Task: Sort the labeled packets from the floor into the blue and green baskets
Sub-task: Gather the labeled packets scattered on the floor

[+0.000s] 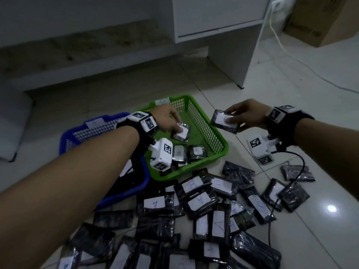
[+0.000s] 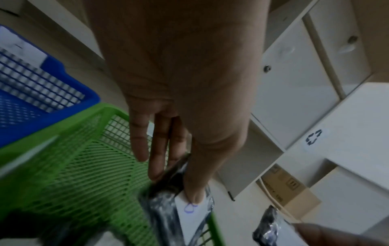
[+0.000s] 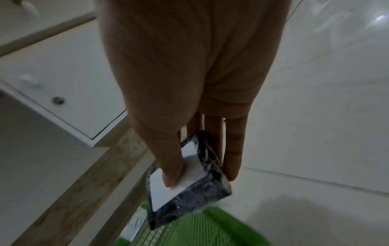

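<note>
Pinching packet (image 1: 180, 133) over green basket (image 1: 211, 136), left hand (image 1: 167, 119); right hand (image 1: 246, 114) grips second packet (image 1: 225, 121) beside basket's right rim. Looks light, slippery wrap, flexible — thumb on label holds best. Pile (image 1: 194, 210) in front of basket.

Both arms reach forward, left hand (image 1: 167, 119) and right hand (image 1: 247, 115) each pinching

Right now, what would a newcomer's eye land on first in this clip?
Probably both hands, each pinching a packet: the left hand holds one packet over the green basket, the right hand another packet just outside its right rim. Next, the heap of labeled packets sprawled across the floor tiles in front of the baskets.
</note>
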